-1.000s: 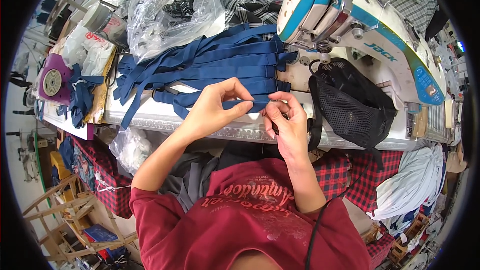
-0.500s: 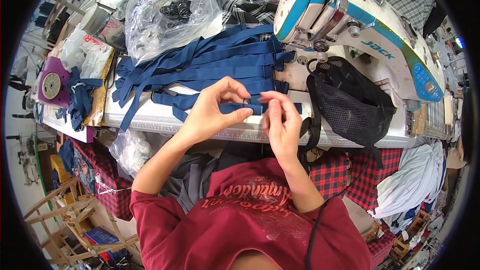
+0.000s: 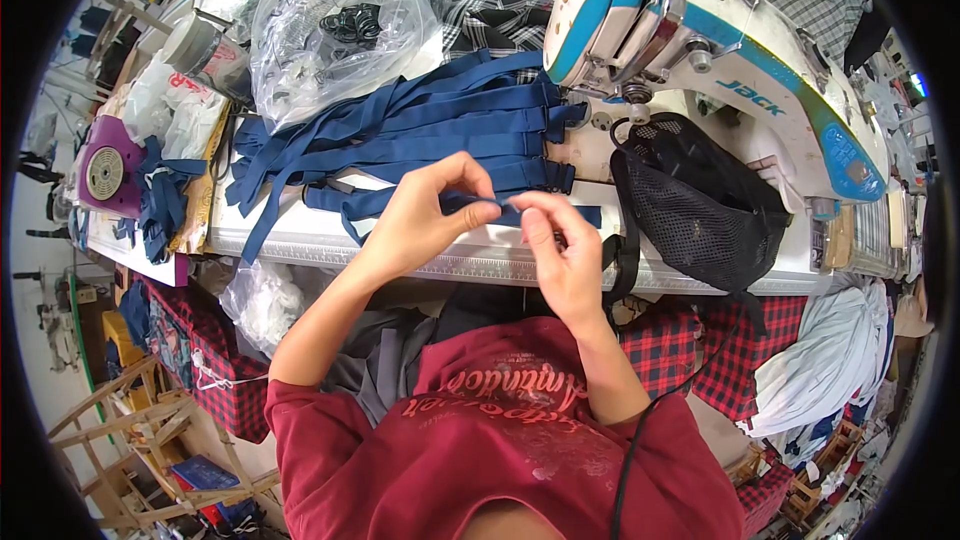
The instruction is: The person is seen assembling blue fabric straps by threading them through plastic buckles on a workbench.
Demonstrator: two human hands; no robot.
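Note:
My left hand is closed, thumb and forefinger pinching a narrow navy fabric strap above the front edge of the sewing table. Close by on the right, the fingertips of my right hand pinch the same piece; the fingers mostly cover it. Just behind both hands lies a row of several navy straps, spread side by side with their folded ends to the right. Small dark fittings seem to sit at those ends.
A white and blue sewing machine stands at the right, with a black mesh bag beneath its arm. Behind the straps lies a clear plastic bag of small black parts. A purple device sits far left. A metal ruler runs along the table's front.
My fingertips have come closer together, and the right hand has turned a little. The held strap's end, visible before between the hands, is now mostly covered by fingers.

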